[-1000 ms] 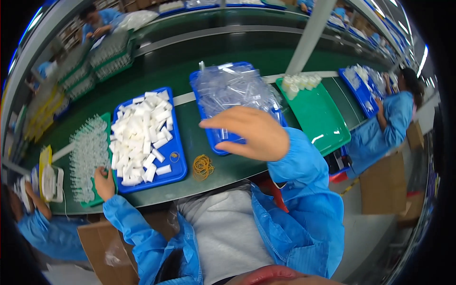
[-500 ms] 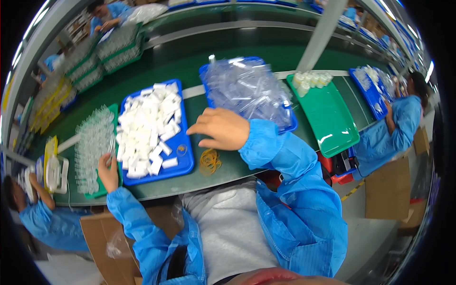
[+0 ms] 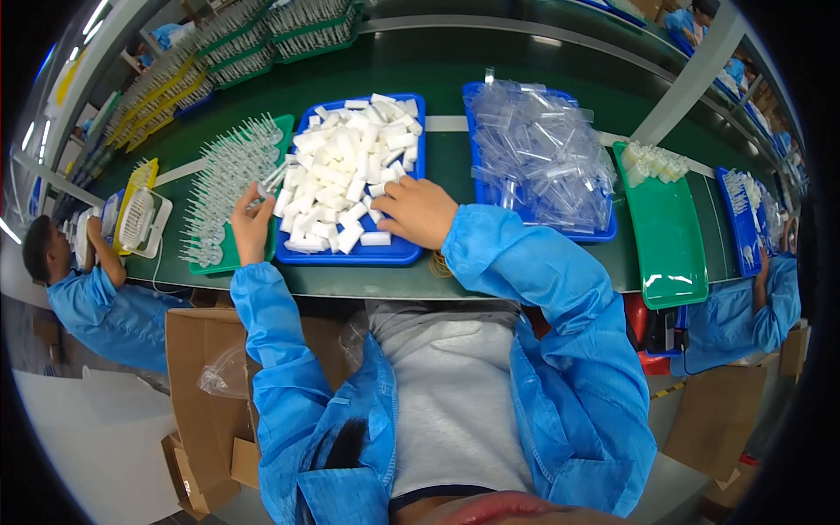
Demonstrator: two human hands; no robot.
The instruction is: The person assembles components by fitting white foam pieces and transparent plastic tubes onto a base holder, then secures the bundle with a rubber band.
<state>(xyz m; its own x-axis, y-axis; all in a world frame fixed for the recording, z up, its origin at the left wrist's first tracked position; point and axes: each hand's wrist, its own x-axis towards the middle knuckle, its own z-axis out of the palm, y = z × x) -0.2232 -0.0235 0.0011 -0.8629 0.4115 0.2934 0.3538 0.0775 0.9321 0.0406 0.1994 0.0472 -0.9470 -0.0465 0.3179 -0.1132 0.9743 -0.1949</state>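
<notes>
White foam-like blocks point(image 3: 346, 175) are filling the blue tray point(image 3: 350, 255) at centre frame, and your right hand point(image 3: 418, 210) is lying curled over its lower right corner, fingers resting among the blocks; I cannot tell whether it is gripping one. Your left hand point(image 3: 251, 223) is pinching a clear plastic piece point(image 3: 269, 181) just left of that tray, above the green tray of clear pieces point(image 3: 229, 184) sitting on the green tabletop point(image 3: 350, 282).

right hand point(image 3: 418, 210) on white blocks point(image 3: 346, 171) in blue tray point(image 3: 350, 255), left hand point(image 3: 251, 226) pinching a clear tube point(image 3: 271, 181)
</notes>
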